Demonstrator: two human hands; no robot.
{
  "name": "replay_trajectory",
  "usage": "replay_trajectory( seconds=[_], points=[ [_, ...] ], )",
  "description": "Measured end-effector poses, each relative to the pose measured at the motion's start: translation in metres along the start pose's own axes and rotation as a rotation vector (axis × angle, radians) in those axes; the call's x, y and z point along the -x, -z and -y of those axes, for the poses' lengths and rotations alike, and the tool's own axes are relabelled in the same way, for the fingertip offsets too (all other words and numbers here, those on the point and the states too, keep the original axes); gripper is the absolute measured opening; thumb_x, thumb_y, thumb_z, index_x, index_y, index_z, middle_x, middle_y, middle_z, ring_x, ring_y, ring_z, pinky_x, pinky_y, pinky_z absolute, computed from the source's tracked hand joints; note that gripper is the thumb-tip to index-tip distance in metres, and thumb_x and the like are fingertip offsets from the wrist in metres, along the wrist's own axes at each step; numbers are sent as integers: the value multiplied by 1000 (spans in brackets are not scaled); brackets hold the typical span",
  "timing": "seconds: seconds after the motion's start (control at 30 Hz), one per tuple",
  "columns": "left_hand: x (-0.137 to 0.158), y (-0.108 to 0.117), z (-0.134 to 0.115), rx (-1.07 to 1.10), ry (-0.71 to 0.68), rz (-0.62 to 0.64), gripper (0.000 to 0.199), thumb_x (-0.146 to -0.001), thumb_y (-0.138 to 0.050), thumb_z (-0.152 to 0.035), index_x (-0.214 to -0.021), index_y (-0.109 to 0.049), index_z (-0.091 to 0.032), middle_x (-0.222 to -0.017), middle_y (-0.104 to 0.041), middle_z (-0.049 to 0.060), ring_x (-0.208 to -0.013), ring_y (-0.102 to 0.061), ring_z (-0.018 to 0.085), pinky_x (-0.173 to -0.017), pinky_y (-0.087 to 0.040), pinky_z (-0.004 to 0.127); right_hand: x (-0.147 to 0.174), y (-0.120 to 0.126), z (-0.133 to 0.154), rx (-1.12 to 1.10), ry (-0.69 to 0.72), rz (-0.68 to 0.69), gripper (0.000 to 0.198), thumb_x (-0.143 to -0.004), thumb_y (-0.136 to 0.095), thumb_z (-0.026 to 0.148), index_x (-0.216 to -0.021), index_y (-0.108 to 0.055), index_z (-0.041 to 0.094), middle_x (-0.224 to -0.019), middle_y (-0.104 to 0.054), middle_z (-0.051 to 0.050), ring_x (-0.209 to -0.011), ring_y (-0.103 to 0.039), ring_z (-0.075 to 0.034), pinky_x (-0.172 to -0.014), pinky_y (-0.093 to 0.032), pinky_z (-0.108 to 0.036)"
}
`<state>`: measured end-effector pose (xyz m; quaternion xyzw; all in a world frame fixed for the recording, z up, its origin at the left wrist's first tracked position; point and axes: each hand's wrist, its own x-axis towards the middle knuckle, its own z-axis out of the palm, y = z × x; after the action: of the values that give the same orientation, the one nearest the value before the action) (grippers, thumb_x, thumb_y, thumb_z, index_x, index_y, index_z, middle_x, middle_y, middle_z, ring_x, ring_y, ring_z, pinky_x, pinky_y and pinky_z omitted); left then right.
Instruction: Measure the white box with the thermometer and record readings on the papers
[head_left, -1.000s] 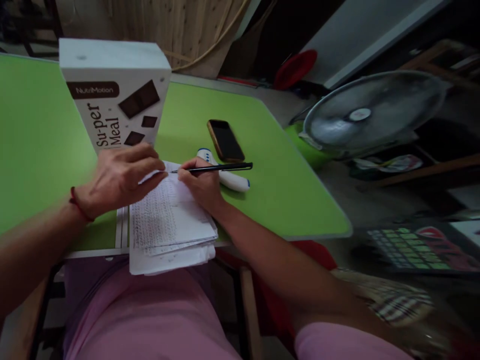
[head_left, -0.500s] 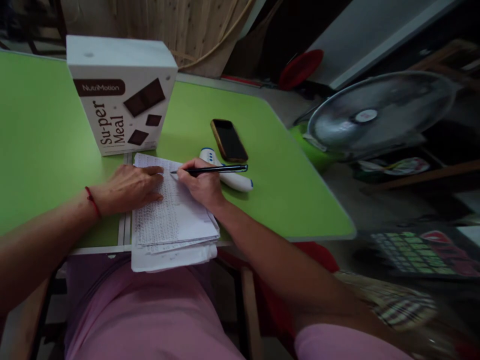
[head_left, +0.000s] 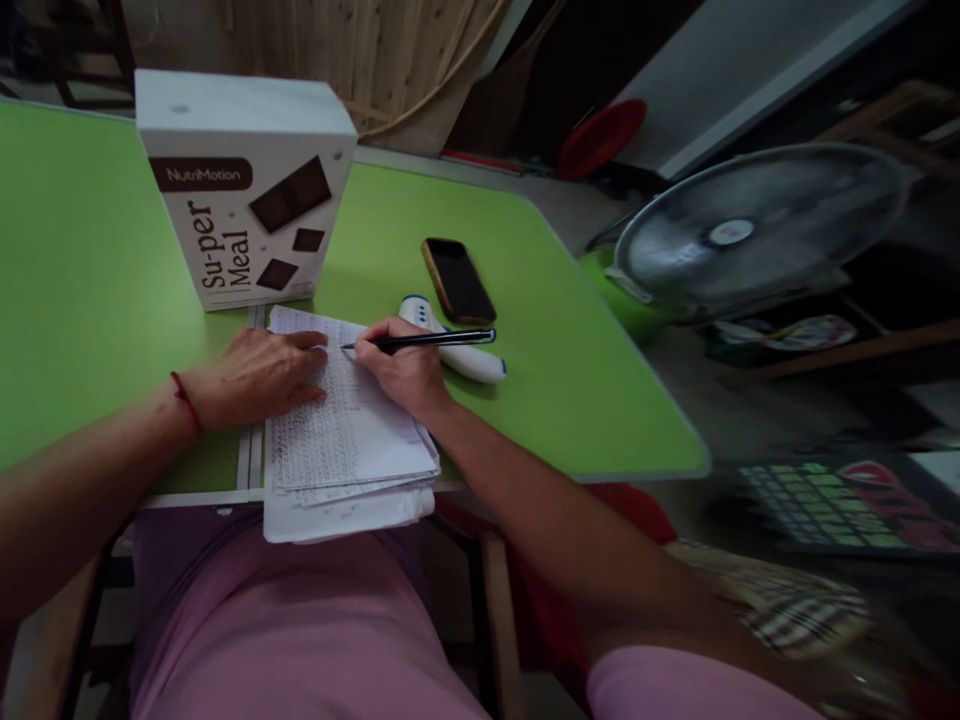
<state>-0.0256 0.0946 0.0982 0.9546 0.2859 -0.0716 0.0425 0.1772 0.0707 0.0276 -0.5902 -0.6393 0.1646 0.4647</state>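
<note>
A black pen (head_left: 450, 339) is pinched in my right hand (head_left: 409, 372), its tip on or just above the top sheet of a stack of handwritten papers (head_left: 352, 430). My left hand (head_left: 266, 372), with a red string bracelet at the wrist, lies with fingers spread across the left side of the same sheet. Handwriting covers much of the page's left part. The stack overhangs the table's front edge towards my lap. Just beyond my right hand lies a white and blue handheld device (head_left: 472, 362), partly covered by the pen and hand.
A white NutriMotion box (head_left: 247, 200) stands upright behind the papers on the green table (head_left: 585, 400). To its right rests a dark phone (head_left: 459, 280). A round fan (head_left: 757, 230) stands off the table's right side, near a red stool or basin (head_left: 604, 138).
</note>
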Motion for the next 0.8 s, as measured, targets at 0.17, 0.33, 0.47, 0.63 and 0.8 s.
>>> replay_trajectory(
  seconds=[0.17, 0.33, 0.47, 0.63, 0.8],
  points=[
    [0, 0, -1, -10, -9, -4, 32, -97, -51, -35, -118, -64, -15, -149, -51, 9, -88, -70, 26, -64, -49, 33, 0, 0, -1, -5, -12, -42, 9, -75, -60, 24, -67, -57, 23, -62, -61, 2, -61, -54, -14, -63, -48, -30],
    [0, 0, 0, -8, -2, 8, 33, -98, -50, -36, -118, -64, -15, -148, -51, 10, -90, -70, 26, -66, -51, 34, 0, -1, -1, 16, 3, -26, 9, -75, -59, 23, -67, -57, 23, -61, -60, 2, -60, -53, -14, -62, -47, -30],
    [0, 0, 0, -12, 3, 12, 34, -98, -50, -36, -123, -63, -16, -150, -49, 8, -91, -70, 28, -68, -52, 36, 0, 0, 0, 19, -8, -23, 10, -75, -59, 22, -65, -56, 23, -61, -59, 3, -60, -52, -14, -61, -46, -29],
    [0, 1, 0, 3, 0, 10, 35, -97, -51, -36, -121, -64, -15, -149, -49, 11, -91, -70, 26, -70, -52, 34, 0, 0, -1, 18, -8, -29, 9, -75, -57, 24, -67, -56, 23, -61, -59, 3, -60, -52, -14, -62, -46, -30],
    [0, -1, 1, 7, 9, -1, 35, -97, -51, -36, -124, -63, -16, -149, -50, 9, -92, -70, 27, -69, -52, 34, 0, -1, -2, 18, -8, -59, 9, -75, -56, 24, -65, -54, 24, -60, -58, 2, -59, -52, -14, -61, -46, -30]
  ],
)
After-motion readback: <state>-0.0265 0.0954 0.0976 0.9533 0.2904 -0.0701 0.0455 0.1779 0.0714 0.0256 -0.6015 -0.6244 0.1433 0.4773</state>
